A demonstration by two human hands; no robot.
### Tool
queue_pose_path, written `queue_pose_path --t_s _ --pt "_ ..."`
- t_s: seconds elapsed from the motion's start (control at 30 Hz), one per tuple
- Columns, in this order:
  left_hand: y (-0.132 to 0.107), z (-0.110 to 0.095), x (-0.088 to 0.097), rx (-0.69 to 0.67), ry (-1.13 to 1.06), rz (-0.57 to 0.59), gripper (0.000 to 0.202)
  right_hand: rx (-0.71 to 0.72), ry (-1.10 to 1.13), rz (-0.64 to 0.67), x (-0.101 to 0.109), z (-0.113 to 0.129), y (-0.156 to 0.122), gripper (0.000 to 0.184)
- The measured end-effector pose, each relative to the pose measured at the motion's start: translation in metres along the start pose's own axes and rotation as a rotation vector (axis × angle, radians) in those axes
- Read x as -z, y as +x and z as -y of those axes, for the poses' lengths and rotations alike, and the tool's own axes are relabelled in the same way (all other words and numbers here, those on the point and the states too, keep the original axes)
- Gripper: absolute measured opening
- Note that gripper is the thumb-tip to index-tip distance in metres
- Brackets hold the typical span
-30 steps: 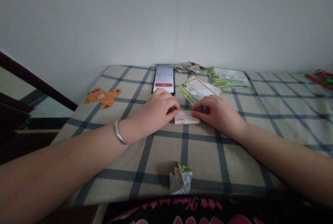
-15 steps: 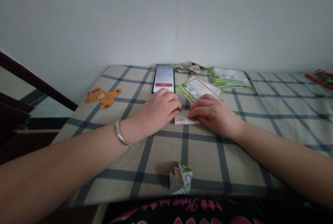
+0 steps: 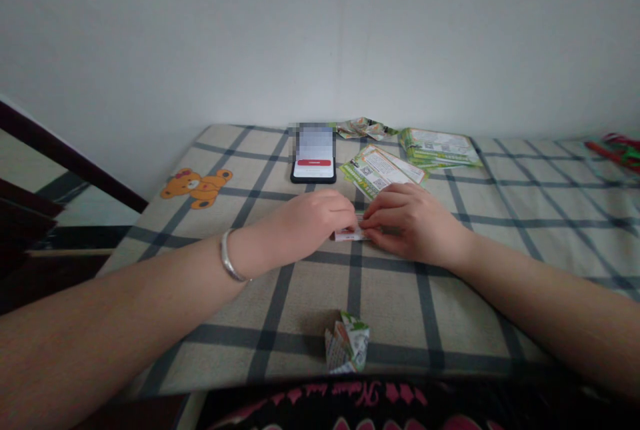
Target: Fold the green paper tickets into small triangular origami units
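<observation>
A small folded printed paper (image 3: 349,236) lies flat on the checked tablecloth, mostly covered by my fingers. My left hand (image 3: 320,220), with a silver bangle on its wrist, has its fingertips closed on the paper's left and middle part. From the other side my right hand (image 3: 407,220) presses its bent fingers on the right part. Both sets of fingertips nearly meet over it. Nearer to me, at the table's front edge, stands a folded paper piece (image 3: 349,343) in green, white and orange print.
Behind my hands lie a phone (image 3: 314,167), a few loose leaflets (image 3: 380,170), a stack of leaflets (image 3: 443,148) and a row of folded papers (image 3: 364,129) by the wall. A bear picture (image 3: 197,187) is at the left; a red and green object (image 3: 617,153) at the far right.
My left hand has moved right and toward me, onto the paper and closer to my right hand. More of the phone's lower end shows. My right hand has barely moved.
</observation>
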State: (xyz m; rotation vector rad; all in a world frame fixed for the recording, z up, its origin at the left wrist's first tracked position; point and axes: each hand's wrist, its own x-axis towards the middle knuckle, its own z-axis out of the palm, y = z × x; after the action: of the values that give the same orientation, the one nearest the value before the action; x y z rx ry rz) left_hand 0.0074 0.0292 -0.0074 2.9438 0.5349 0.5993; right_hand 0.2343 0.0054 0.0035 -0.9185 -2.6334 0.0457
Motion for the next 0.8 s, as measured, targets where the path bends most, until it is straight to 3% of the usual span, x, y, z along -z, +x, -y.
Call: queue_pose_path --t_s 0.17,0.43,0.6,0.8 --pt "-0.002 -0.002 0.015 -0.05 0.02 0.133 0.026 -0.012 -0.029 -0.017 -0.003 -0.001 -0.003 0.019" --pt "-0.003 -0.014 0.038 0.091 -0.092 0.338 0.036 -0.025 -0.033 -0.03 -0.004 -0.001 -0.005 0.014" --pt "-0.005 -0.016 0.036 0.072 -0.024 0.306 0.039 -0.017 -0.047 -0.035 -0.004 -0.001 -0.005 0.014" --pt "-0.007 -0.019 0.036 0.05 0.012 0.285 0.028 0.056 -0.131 -0.041 -0.004 0.002 -0.005 0.017"
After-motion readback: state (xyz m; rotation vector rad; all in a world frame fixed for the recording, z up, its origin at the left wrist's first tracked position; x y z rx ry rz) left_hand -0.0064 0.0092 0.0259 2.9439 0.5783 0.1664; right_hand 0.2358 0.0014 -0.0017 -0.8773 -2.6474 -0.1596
